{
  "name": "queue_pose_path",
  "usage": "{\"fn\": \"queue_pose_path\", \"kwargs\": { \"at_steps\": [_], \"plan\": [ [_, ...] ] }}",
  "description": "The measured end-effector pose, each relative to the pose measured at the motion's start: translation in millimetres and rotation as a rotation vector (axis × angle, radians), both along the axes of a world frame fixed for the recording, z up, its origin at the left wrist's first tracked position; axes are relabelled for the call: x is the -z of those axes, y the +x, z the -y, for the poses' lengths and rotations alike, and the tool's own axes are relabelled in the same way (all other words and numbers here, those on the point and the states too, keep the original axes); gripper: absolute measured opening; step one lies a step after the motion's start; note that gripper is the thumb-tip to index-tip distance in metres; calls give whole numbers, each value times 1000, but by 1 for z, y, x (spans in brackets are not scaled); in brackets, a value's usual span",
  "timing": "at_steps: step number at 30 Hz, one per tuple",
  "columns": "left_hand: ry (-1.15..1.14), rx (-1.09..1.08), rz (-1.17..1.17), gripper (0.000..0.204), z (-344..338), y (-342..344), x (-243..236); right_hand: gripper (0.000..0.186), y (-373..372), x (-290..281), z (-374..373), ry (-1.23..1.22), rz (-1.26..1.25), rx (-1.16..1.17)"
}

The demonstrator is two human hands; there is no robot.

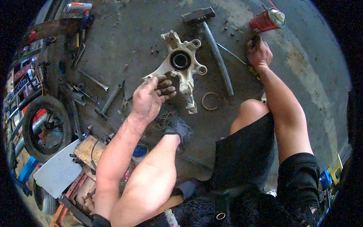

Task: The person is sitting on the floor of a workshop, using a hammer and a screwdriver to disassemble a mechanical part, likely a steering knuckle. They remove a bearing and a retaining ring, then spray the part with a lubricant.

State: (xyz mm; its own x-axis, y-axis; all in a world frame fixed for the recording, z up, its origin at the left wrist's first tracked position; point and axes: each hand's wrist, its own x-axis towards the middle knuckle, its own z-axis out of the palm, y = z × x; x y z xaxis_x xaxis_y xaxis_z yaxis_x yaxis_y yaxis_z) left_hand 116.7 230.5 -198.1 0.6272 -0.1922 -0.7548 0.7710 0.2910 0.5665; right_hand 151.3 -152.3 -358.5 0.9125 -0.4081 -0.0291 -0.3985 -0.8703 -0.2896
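Note:
A pale metal steering knuckle with a round black-rimmed bore lies on the floor in front of me. My left hand is beside its lower left arm, fingers loosely bent and apart, with nothing seen in them; whether they touch the metal I cannot tell. Out to the right, my right hand is closed low over the floor, just below a red spray can lying tilted. Its blackened fingertips hide whatever they hold. A sledgehammer lies between the knuckle and my right hand. A thin open ring rests below the knuckle.
A thin metal rod lies by the hammer shaft. At left are a smaller hammer, a wrench, a tyre and a white panel. A blue-topped tub stands beside my left leg. An orange-and-white can lies far left.

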Motion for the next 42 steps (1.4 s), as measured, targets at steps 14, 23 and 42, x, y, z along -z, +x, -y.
{"fn": "queue_pose_path", "kwargs": {
  "at_steps": [14, 23, 42],
  "plan": [
    [174, 315, -98, 42, 54, -44, 41, 41, -5, 23, 30, -39, -12, -99],
    [350, 183, -9, 23, 72, -52, 62, 60, -14, 87, 102, -264, 241, -685],
    [-131, 127, -405, 14, -93, -12, -109, 60, -22, -65, 21, 234, -541, -302]
  ]
}}
